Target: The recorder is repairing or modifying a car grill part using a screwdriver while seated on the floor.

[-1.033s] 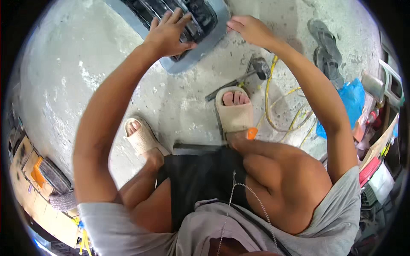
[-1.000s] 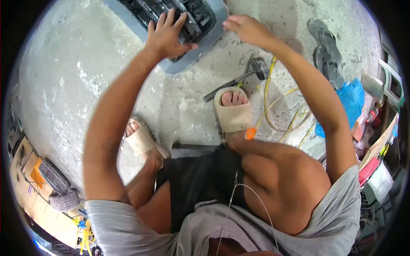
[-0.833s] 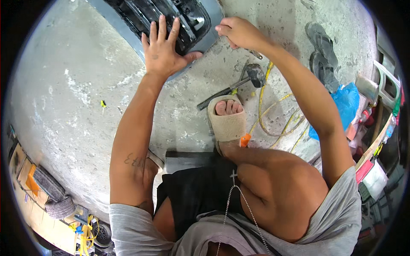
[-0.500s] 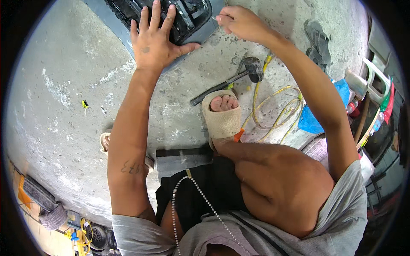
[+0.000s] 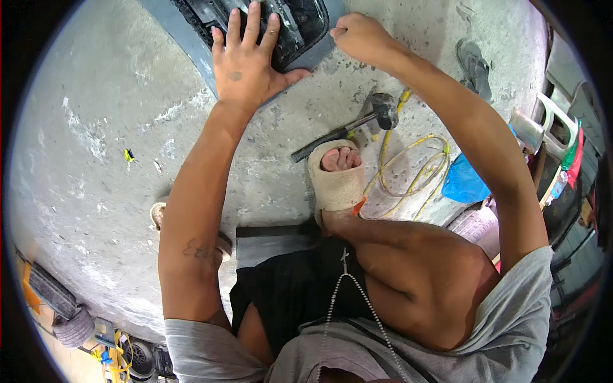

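Splaying, the left hand (image 5: pixel 246 71) rests on the panel (image 5: pixel 300 35); right hand (image 5: pixel 364 39) clenches, contents unclear.

Two hands at the top, one left hand (image 5: pixel 246 73) and one right hand (image 5: pixel 363 41); one slatted panel (image 5: pixel 292 37) there; one mallet (image 5: pixel 341 131) at upper centre; two beige slippers (image 5: pixel 338 186); one blue bag (image 5: pixel 464 182) right; one necklace (image 5: pixel 333 302) at lower centre.

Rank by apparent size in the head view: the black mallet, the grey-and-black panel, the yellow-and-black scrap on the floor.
1. Grey-and-black panel, though partly out of frame
2. Black mallet
3. Yellow-and-black scrap
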Action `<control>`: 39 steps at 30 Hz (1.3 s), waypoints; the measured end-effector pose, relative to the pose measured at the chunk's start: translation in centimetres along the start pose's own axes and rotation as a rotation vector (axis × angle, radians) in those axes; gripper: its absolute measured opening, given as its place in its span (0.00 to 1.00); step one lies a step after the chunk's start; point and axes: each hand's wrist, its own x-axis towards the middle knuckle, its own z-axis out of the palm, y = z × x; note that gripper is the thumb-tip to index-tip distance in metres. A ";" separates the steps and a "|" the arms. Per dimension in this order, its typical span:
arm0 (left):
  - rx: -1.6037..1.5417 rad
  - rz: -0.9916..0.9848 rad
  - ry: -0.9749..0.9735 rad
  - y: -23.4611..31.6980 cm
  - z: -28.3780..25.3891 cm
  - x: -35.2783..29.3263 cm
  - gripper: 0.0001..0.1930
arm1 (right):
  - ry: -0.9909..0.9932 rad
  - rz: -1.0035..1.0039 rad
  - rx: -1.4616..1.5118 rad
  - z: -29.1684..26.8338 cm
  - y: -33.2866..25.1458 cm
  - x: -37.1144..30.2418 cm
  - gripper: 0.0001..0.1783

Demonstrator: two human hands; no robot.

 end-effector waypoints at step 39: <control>0.013 -0.011 0.001 0.0 1.1 -0.7 0.61 | 0.086 -0.326 -0.483 -1.1 0.2 -6.1 0.23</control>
